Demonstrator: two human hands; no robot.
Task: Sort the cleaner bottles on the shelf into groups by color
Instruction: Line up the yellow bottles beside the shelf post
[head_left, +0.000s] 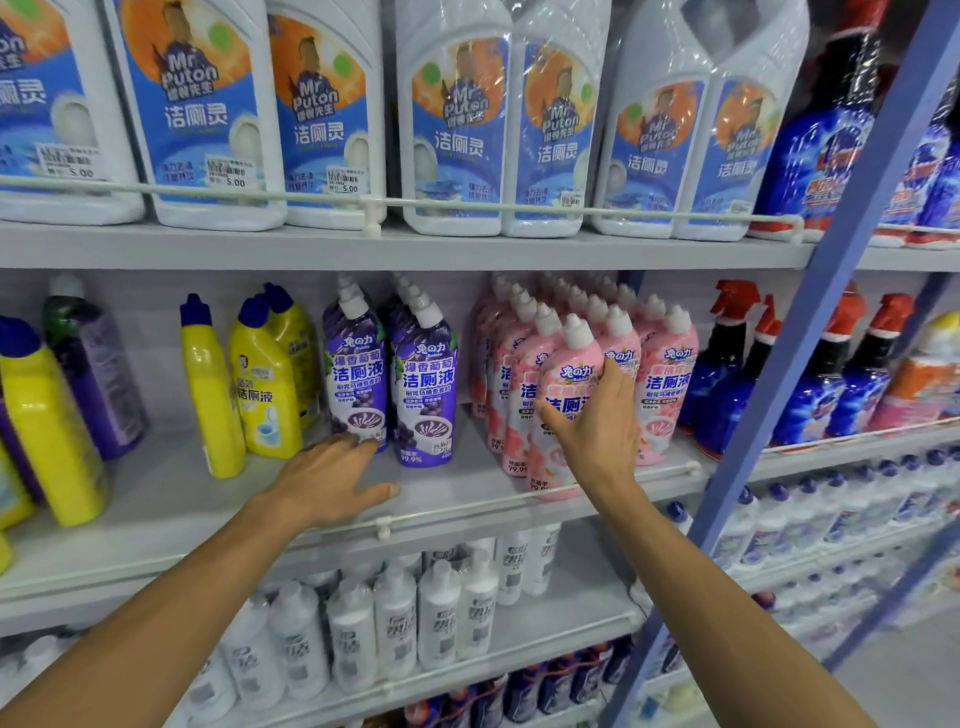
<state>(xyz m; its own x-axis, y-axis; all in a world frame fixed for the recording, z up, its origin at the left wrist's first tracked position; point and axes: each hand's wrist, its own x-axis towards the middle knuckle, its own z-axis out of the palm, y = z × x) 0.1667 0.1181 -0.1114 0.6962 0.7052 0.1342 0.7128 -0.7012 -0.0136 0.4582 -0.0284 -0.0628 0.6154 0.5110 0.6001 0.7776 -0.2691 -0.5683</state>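
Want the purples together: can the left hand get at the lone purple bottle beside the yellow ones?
Probably yes: the left hand holds nothing, and bare shelf runs from it to the lone purple bottle.

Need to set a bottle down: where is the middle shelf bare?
Widest bare patch: shelf front between the yellow bottles and the rail, partly under the left hand. A narrow gap runs between the purple bottles and the pink bottles. Crowded: the pink bottles, where the right hand grips one, and the spray bottles beyond.

Shop aisle, price stickers (68, 162), stocked shelves (395, 248) of cleaners
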